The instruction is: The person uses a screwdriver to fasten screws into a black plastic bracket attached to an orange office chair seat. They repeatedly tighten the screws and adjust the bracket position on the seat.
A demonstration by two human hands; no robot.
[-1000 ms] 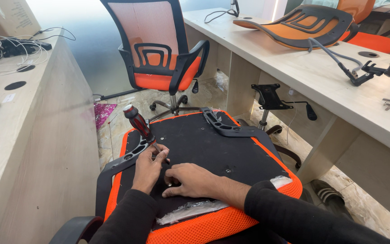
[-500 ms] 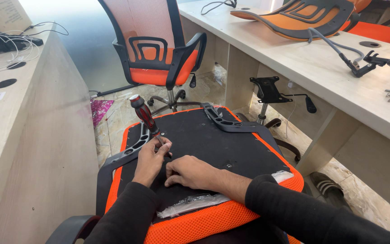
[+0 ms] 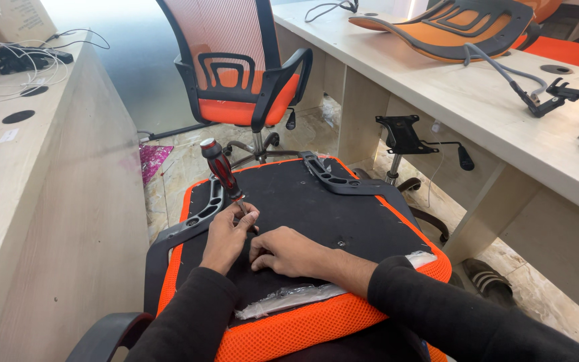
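1 screwdriver (image 3: 221, 167) with a red-and-black handle stands tilted on the upturned chair seat (image 3: 303, 208), tip near the left armrest bracket (image 3: 199, 214). The left hand (image 3: 226, 234) has its fingers curled around the shaft low down, just under the handle. It looks light, stiff and grippy; the ribbed handle seems the better hold. The right hand (image 3: 283, 253) lies beside it, fingers bent, pressing the black underside, holding nothing visible. Behind stands 1 assembled chair (image 3: 236, 74).

office workshop: desks (image 3: 497, 107), swivel chair (image 3: 239, 74), chair parts (image 3: 450, 27)
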